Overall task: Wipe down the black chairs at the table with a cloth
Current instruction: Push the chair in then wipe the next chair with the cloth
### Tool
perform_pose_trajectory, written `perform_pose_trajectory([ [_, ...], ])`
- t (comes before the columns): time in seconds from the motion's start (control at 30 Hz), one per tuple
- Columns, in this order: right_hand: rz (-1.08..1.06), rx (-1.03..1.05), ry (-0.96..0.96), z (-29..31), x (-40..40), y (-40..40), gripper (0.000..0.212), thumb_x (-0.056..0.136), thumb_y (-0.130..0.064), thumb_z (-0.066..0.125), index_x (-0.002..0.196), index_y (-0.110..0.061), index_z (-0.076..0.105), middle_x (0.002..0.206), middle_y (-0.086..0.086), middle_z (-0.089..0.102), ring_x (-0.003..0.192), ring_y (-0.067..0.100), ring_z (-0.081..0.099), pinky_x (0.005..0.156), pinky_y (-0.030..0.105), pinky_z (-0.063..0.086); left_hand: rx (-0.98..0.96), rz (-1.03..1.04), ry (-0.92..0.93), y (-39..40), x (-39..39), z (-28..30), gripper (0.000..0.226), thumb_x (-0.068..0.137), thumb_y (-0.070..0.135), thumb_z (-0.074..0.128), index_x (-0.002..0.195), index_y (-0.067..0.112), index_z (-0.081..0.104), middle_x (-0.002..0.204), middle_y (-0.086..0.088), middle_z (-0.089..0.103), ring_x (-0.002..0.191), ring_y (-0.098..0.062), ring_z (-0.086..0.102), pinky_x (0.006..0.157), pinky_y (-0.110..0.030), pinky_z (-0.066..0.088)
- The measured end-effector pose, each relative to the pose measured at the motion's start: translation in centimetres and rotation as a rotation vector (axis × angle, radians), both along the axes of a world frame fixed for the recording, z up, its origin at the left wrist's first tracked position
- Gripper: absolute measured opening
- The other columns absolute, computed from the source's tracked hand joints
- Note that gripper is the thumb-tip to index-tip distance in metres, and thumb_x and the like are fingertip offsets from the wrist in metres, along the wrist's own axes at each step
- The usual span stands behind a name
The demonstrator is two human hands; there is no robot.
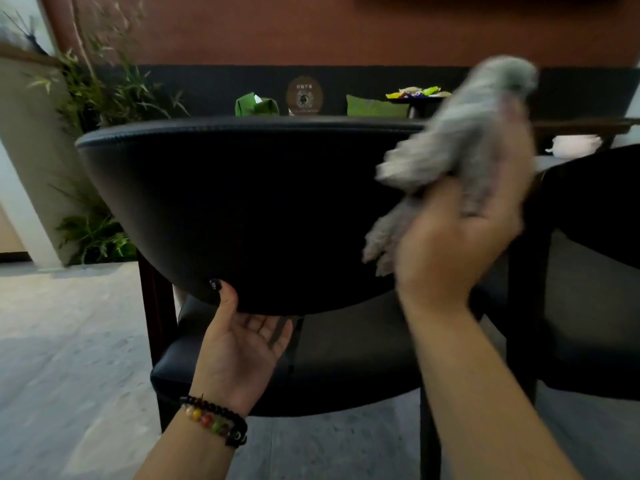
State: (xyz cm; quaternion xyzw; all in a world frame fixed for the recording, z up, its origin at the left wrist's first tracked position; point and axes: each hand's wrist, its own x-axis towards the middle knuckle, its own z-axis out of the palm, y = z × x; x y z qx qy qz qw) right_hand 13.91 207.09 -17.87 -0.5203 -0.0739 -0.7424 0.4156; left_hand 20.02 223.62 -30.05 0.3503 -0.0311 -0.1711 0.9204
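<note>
Your right hand (453,244) grips the cloth (460,133) at frame right, touching the chair back's (242,209) right end; its long axis runs leftward. Left hand (242,344) holds the lower edge.

Motion-blurred cloth (460,147); left fingers behind backrest (242,209).

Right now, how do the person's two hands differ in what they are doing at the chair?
The left hand grips the lower edge of the black chair's backrest, thumb on the back face, and holds no cloth; the right hand holds the grey cloth. The left hand is sharp and sits low; the right hand is blurred and raised near the backrest's upper right. The left wrist bears a beaded bracelet; the right is bare. Both are ungloved.
</note>
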Motion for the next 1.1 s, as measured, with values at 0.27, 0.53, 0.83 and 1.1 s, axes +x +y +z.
perform_pose_trajectory([
  [0.27,-0.074,-0.739,0.218,-11.0,-0.3,0.1,0.032,0.094,-0.002,0.050,0.125,-0.003,0.058,0.139,0.014,0.048,0.133,0.043,0.043,0.110,0.058,0.034,0.236,0.030,-0.013,1.6,-1.0,1.2,0.050,0.091,0.056,0.048,0.126,0.021,0.058,0.114,-0.002,0.071,0.106,-0.018,0.068,0.098,-0.040,0.044],
  [0.53,-0.004,-1.058,0.812,-22.0,2.0,-3.0,0.054,0.092,-0.024,0.054,0.144,-0.018,0.042,0.156,0.012,0.030,0.143,0.034,0.032,0.112,0.051,0.035,0.526,0.298,0.266,6.3,-0.6,-1.3,0.009,0.098,0.021,0.050,0.102,0.016,0.056,0.114,-0.007,0.064,0.104,-0.020,0.063,0.085,-0.035,0.048],
  [0.83,-0.137,-0.853,1.039,-25.3,5.5,2.4,0.050,0.084,-0.032,0.048,0.130,-0.017,0.057,0.129,0.015,0.061,0.125,0.039,0.053,0.109,0.056,0.031,0.673,0.446,0.385,9.5,1.0,-2.4,0.037,0.091,0.018,0.058,0.127,0.010,0.053,0.124,-0.007,0.056,0.116,-0.022,0.054,0.093,-0.038,0.047],
  [1.1,0.077,-1.018,1.199,-22.0,11.7,16.1,0.051,0.088,-0.045,0.052,0.129,-0.015,0.055,0.129,0.016,0.057,0.128,0.044,0.047,0.106,0.057,0.035,0.675,0.566,0.431,11.8,2.5,-1.6,0.028,0.091,0.020,0.059,0.118,0.016,0.053,0.126,-0.008,0.053,0.114,-0.021,0.053,0.083,-0.036,0.046],
])
